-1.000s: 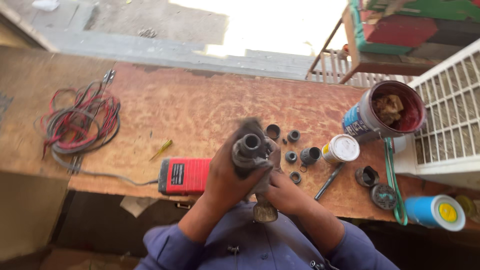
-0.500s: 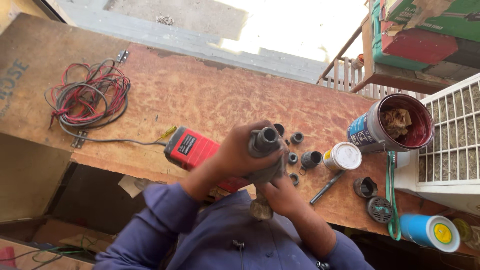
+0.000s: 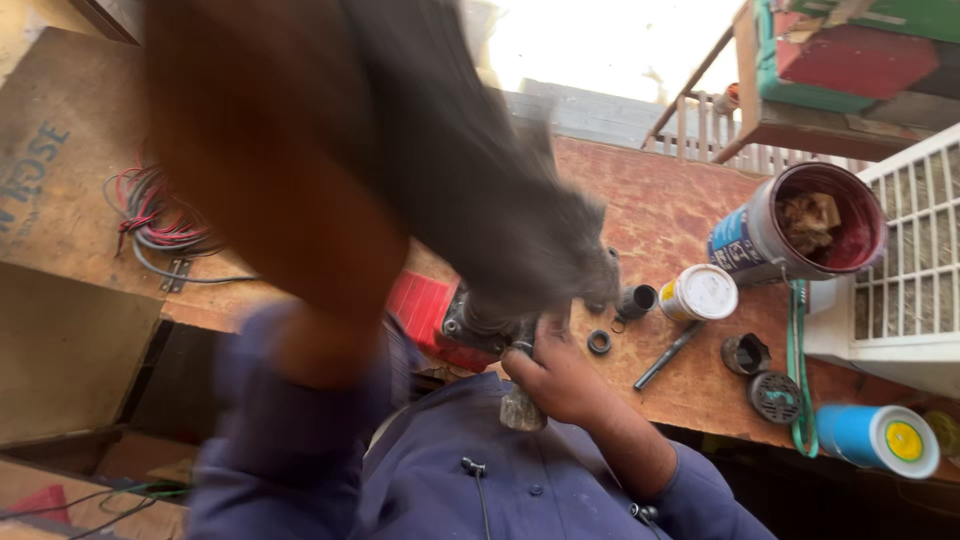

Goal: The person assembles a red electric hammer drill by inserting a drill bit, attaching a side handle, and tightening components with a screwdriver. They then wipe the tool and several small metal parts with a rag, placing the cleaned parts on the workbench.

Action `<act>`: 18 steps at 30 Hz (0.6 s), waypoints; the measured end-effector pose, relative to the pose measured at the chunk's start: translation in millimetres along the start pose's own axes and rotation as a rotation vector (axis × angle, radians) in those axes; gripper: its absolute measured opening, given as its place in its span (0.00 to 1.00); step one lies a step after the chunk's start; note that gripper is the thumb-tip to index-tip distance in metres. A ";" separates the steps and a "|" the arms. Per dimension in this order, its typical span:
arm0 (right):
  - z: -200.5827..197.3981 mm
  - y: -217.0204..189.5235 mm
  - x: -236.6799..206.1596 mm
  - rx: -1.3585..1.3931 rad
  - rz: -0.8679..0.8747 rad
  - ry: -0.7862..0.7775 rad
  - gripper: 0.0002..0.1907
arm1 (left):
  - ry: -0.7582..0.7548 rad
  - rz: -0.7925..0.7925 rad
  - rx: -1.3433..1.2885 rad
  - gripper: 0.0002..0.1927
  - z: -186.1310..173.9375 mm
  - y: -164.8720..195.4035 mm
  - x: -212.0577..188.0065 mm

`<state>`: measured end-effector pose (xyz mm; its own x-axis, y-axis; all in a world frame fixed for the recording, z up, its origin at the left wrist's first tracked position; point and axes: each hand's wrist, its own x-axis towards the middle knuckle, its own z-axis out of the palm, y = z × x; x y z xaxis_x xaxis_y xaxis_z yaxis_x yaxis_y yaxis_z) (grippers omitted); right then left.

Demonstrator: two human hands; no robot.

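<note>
Grey motor body (image 3: 480,200) between both hands

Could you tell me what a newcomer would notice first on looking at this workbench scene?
A large blurred left arm and dark object fill the upper left, close to the camera. Below them, the right hand grips a dark metal part at the bench's near edge, in front of a red box. To the right stand an open paint can holding scraps and a blue spool.
</note>
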<state>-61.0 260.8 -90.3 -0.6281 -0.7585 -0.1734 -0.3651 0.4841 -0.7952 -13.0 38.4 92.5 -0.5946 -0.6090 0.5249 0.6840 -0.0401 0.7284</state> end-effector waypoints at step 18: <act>2.9 18.9 11.6 0.239 -0.200 0.198 0.51 | 0.077 -0.180 0.514 0.17 -159.5 -99.3 -104.1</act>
<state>-73.1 259.9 -109.1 -0.6901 -0.7173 0.0964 -0.3381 0.2018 -0.9192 48.4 -20.6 -104.7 -0.6369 -0.6855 0.3527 0.2688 0.2314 0.9350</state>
